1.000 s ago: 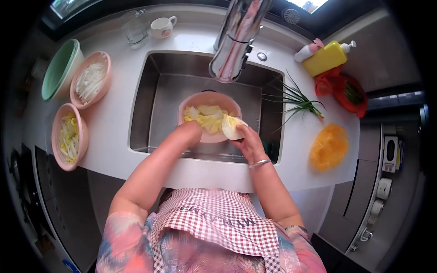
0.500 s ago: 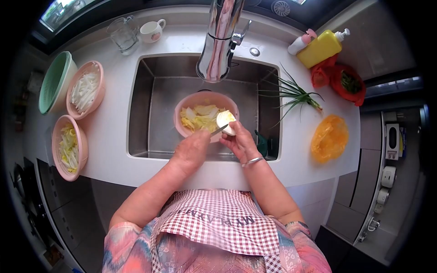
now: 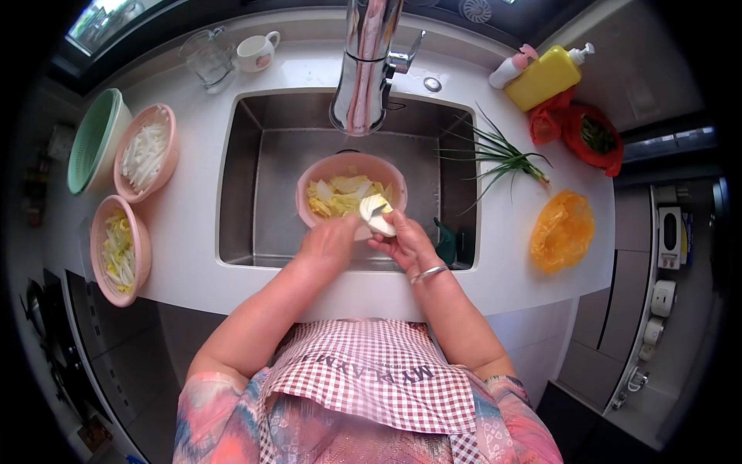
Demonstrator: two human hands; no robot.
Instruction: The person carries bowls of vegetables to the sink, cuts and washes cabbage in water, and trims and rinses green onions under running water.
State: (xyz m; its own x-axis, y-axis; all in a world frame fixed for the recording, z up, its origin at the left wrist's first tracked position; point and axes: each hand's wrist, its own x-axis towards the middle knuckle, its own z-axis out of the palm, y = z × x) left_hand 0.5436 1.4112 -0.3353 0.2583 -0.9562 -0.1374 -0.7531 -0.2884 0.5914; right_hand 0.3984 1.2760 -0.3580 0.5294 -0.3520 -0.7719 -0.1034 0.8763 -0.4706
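Note:
Over the sink, my left hand [image 3: 328, 246] is closed around a knife, its handle hidden in the fingers. Part of the dark knife blade [image 3: 379, 209] shows against the cut face of a white and pale yellow piece of napa cabbage [image 3: 376, 223]. My right hand [image 3: 406, 243], with a silver bangle at its wrist, grips that cabbage stem end from the right. Just beyond both hands, a pink basin [image 3: 305, 174] stands in the sink, holding cut yellow-green and white cabbage leaves [image 3: 340, 195].
The faucet [image 3: 363, 93] hangs over the steel sink [image 3: 270, 232]. On the left are a pink basket of white strips [image 3: 144, 157], another of shredded cabbage [image 3: 118, 251] and a green basket [image 3: 97, 147]. Spring onions [image 3: 506, 160] and an orange plastic bag [image 3: 563, 232] lie on the right.
The cabbage piece has tilted and shifted slightly left in my right hand. The knife blade has moved up onto its cut face, with my left hand turned along with it.

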